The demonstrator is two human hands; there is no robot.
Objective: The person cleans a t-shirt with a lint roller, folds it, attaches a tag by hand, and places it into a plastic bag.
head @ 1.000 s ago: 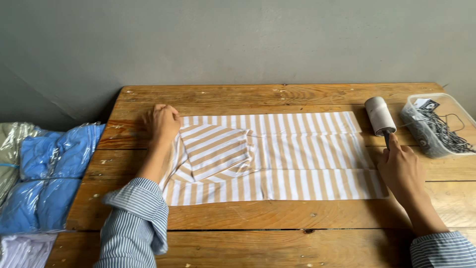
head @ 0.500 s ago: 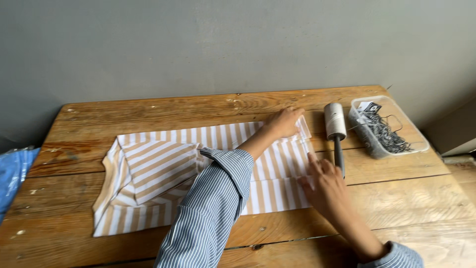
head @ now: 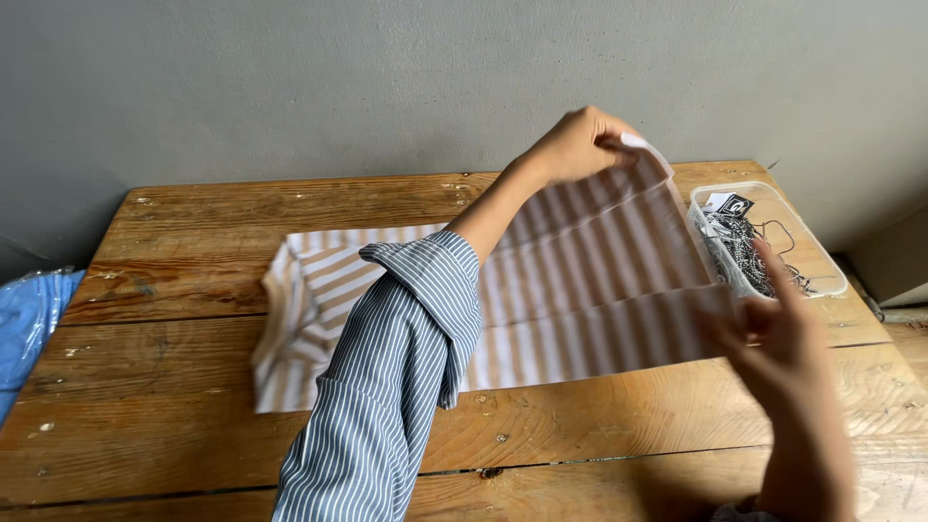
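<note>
Head view. Left hand (head: 578,145) is raised over the table's far edge at about 1 o'clock, fingers pinched on the far right corner of a tan-and-white striped shirt (head: 599,280). Right hand (head: 788,333) sits at 4 o'clock, motion-blurred, gripping the near right corner of the same shirt, index finger sticking up. The shirt's right end is lifted off the wood and held between the two hands, underside showing; its left end lies flat on the wooden table (head: 174,290), folded in at about 9 o'clock from frame centre. The left forearm in a rolled blue-and-white striped sleeve (head: 387,387) crosses over the shirt's middle.

Table: rough worn planks, knots, nail heads and pale specks, a dark gap between boards near the front edge. Clear plastic tub (head: 773,237) at 3 o'clock on the table's right end, filled with dark tangled cords and a small black-and-white card, just beside the lifted cloth. Blue garment in clear plastic wrap (head: 24,324) at 9 o'clock, off the table's left end.

Room: plain grey wall (head: 290,87) behind the table, scuffed, running across the whole top half.
</note>
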